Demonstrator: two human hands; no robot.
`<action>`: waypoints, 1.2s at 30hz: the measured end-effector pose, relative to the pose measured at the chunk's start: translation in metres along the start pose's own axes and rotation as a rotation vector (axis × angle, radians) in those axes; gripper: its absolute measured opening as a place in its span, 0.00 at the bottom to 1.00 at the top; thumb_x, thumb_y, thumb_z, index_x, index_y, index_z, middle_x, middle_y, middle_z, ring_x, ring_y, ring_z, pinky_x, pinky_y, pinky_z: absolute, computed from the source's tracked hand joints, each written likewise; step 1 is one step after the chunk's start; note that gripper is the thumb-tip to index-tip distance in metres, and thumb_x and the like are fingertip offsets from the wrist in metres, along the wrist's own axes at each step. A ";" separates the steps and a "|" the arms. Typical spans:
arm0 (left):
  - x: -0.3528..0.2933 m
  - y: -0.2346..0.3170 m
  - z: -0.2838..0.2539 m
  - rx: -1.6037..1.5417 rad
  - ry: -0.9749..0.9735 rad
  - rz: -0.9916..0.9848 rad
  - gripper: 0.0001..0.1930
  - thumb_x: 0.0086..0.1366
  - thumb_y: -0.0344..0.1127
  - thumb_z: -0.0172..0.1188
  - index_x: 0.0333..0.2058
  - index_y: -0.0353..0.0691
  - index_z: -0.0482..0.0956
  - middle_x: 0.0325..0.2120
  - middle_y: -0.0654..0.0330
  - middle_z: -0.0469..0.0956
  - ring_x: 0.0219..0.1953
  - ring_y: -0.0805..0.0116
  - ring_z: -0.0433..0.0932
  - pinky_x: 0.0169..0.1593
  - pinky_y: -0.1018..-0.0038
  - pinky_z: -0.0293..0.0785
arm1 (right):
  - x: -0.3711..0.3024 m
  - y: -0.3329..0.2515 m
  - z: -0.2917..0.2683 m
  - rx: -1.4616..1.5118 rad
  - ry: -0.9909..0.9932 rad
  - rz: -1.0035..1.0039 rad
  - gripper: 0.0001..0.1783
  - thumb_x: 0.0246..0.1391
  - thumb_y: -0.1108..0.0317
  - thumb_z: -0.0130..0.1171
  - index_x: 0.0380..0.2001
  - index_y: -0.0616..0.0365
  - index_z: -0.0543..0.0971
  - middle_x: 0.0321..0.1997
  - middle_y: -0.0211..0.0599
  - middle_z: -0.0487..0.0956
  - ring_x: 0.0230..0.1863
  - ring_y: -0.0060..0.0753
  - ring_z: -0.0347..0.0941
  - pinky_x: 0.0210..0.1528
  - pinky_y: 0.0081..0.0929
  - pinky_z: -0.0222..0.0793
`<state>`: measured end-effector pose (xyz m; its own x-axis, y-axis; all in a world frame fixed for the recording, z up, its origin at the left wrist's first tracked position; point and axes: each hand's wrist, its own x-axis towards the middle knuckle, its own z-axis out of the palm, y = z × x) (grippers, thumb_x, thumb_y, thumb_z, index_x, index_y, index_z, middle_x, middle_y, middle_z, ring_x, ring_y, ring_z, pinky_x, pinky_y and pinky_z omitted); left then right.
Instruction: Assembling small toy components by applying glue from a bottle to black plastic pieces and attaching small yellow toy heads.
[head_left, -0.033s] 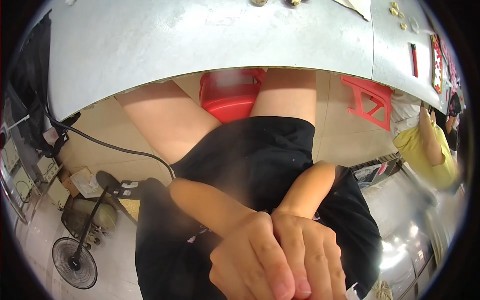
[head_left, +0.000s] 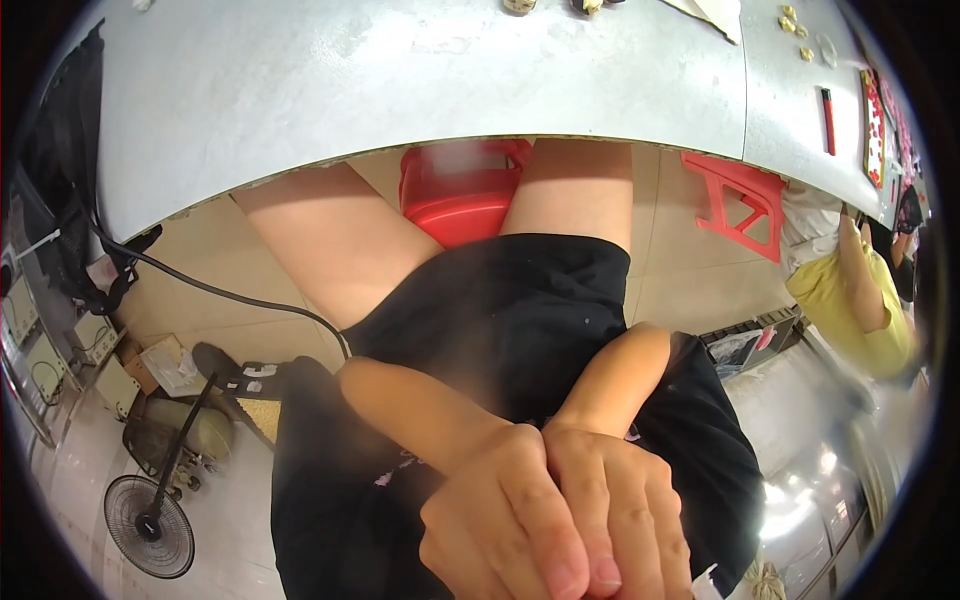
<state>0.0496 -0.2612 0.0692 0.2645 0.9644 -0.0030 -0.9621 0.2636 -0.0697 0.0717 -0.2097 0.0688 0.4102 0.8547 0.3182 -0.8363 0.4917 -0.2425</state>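
My left hand and my right hand are pressed side by side at the lower middle of the head view, close to the camera. The fingers of both are curled and closed, with the index fingertips almost touching. What they grip, if anything, is hidden beneath them. A small white scrap shows beside my right hand's outer edge; whether the hand holds it, I cannot tell. Both forearms cross in front of my black clothing, well back from the table.
A pale grey table curves across the top, bearing small brownish pieces, a red pen and yellowish bits. Under it stands a red stool. A fan and black cable lie left; a person in yellow is right.
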 end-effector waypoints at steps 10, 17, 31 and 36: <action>-0.003 0.000 -0.003 -0.065 0.028 -0.023 0.16 0.55 0.36 0.65 0.43 0.42 0.78 0.41 0.52 0.78 0.45 0.64 0.76 0.57 0.65 0.63 | -0.002 0.006 0.005 0.059 0.107 -0.031 0.09 0.51 0.75 0.58 0.32 0.48 0.84 0.50 0.31 0.77 0.47 0.26 0.75 0.62 0.14 0.52; -0.007 -0.001 -0.002 -0.097 0.061 -0.047 0.16 0.55 0.36 0.65 0.43 0.42 0.79 0.41 0.53 0.78 0.44 0.65 0.76 0.57 0.65 0.63 | 0.005 0.015 -0.008 0.436 -0.007 0.087 0.06 0.51 0.77 0.57 0.30 0.58 0.82 0.44 0.49 0.77 0.38 0.36 0.78 0.44 0.16 0.74; -0.003 0.004 -0.005 -0.128 0.027 -0.100 0.15 0.55 0.36 0.65 0.42 0.43 0.79 0.40 0.53 0.78 0.44 0.65 0.76 0.57 0.66 0.63 | -0.002 0.009 0.004 0.591 0.138 0.091 0.36 0.39 0.80 0.67 0.54 0.67 0.64 0.38 0.57 0.77 0.33 0.48 0.79 0.39 0.27 0.79; -0.004 0.004 -0.007 -0.171 0.043 -0.111 0.15 0.55 0.36 0.65 0.42 0.44 0.79 0.40 0.53 0.78 0.43 0.65 0.76 0.57 0.66 0.63 | 0.001 0.011 0.005 0.873 0.144 0.265 0.37 0.39 0.80 0.67 0.55 0.66 0.64 0.42 0.56 0.77 0.33 0.46 0.80 0.39 0.27 0.79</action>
<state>0.0448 -0.2644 0.0617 0.3740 0.9270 -0.0280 -0.9027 0.3570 -0.2402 0.0607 -0.2046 0.0707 0.1585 0.9626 0.2198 -0.8632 0.0269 0.5042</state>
